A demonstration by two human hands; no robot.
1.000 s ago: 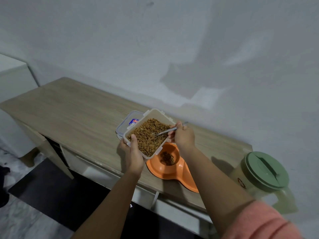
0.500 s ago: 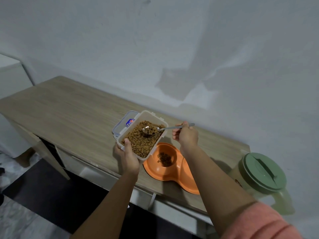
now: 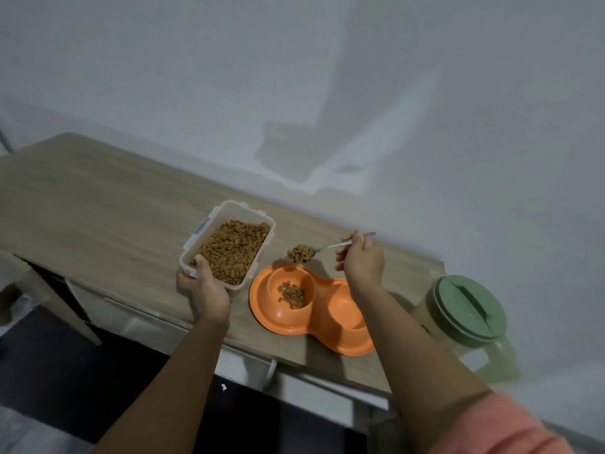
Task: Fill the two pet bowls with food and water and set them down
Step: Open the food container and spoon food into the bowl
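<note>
An orange double pet bowl (image 3: 330, 335) lies on the wooden table near its front edge. Its left well holds a small heap of brown kibble (image 3: 292, 295); the right well looks empty. My left hand (image 3: 204, 291) grips the near end of a clear plastic container (image 3: 229, 211) full of kibble, held just left of the bowl. My right hand (image 3: 361, 262) pinches the handle of a metal spoon (image 3: 330, 246). The spoon's heaped load of kibble (image 3: 300, 253) hovers above the far rim of the left well.
A jug with a green lid (image 3: 469, 311) stands at the table's right end, close to my right forearm. A grey wall runs behind the wooden table (image 3: 98, 208). Below the front edge are dark floor and a drawer front.
The spoon has lifted out of the container with a load of kibble and moved right, over the bowl. The container has shifted left, uncovering the bowl's left well.
</note>
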